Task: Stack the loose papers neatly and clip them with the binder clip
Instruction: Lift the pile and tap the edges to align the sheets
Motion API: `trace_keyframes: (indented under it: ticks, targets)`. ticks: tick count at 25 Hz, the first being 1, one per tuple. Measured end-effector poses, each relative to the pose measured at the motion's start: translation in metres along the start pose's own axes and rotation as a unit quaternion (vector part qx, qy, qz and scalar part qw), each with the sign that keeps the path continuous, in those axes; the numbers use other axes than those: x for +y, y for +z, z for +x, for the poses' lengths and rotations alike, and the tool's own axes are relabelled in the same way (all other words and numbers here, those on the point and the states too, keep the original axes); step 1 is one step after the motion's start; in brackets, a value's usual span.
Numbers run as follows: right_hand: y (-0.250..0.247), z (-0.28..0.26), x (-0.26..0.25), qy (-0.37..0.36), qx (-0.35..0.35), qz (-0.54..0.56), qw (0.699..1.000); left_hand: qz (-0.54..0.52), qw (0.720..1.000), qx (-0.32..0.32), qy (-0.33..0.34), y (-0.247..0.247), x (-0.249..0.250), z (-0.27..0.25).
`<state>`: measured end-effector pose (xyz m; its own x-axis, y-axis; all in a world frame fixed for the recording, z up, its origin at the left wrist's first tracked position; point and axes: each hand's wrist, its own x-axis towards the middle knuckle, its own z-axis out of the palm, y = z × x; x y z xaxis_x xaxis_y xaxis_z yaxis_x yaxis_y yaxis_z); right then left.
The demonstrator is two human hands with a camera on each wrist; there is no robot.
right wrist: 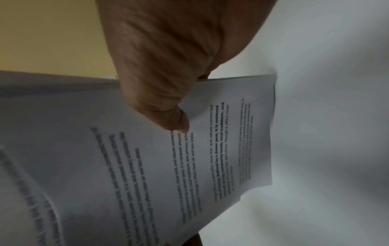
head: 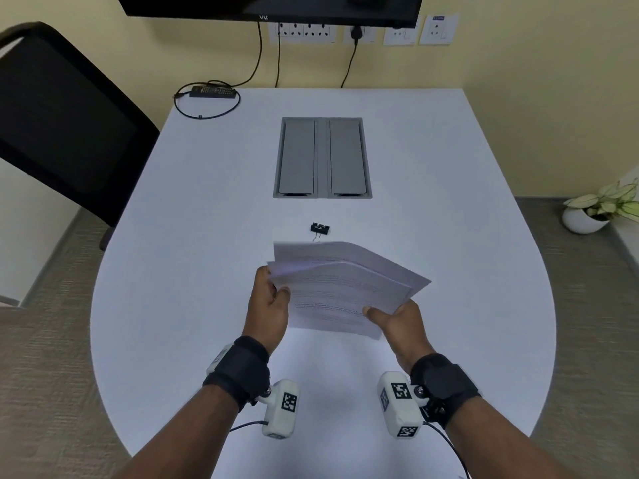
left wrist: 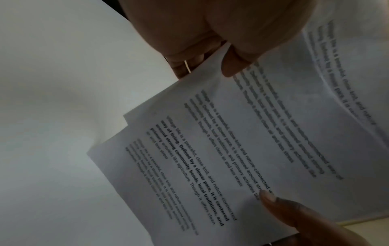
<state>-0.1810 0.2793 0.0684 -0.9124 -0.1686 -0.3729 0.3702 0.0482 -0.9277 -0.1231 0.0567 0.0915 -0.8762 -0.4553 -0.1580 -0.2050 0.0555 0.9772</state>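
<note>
Several printed white papers (head: 340,288) are held above the white table (head: 193,236), fanned out and uneven at their corners. My left hand (head: 273,292) pinches their left edge, thumb on top. My right hand (head: 387,314) pinches the near right edge, thumb on the top sheet. In the left wrist view the papers (left wrist: 242,141) show offset corners, with my left thumb (left wrist: 233,66) on them and my right thumb (left wrist: 280,206) at the bottom. The right wrist view shows the papers (right wrist: 189,166) under my right thumb (right wrist: 174,121). A black binder clip (head: 320,228) lies on the table just beyond the papers.
A grey cable hatch (head: 322,157) is set into the table's middle. A black box with a looped cable (head: 212,92) lies at the far left corner. A black chair (head: 62,122) stands at the left, a potted plant (head: 601,209) at the right.
</note>
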Motion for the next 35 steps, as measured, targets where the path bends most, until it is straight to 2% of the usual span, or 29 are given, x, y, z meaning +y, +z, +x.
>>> trace_keyframes:
  ticks: [7,9,12,15,23,35]
  targets:
    - [-0.001,0.0,0.006,-0.01,0.005,0.001,1.0,-0.012,1.0,-0.006,0.012,0.006,0.007,-0.005]
    - [-0.003,0.0,0.005,-0.011,0.001,0.0,1.0,-0.015,0.998,0.006,0.056,0.004,0.017,-0.004]
    - [-0.005,0.001,0.007,-0.009,-0.006,-0.001,1.0,0.001,0.987,0.016,0.158,0.001,0.038,-0.006]
    - [-0.005,0.002,0.008,-0.007,-0.012,-0.002,1.0,0.005,0.979,0.035,0.2,0.0,0.049,-0.002]
    - [-0.01,0.007,0.014,-0.001,-0.016,-0.017,1.0,-0.035,0.988,0.012,0.153,-0.006,0.033,0.005]
    - [-0.015,0.009,0.018,-0.017,-0.03,-0.014,0.999,0.003,0.995,0.025,0.102,-0.012,0.036,0.013]
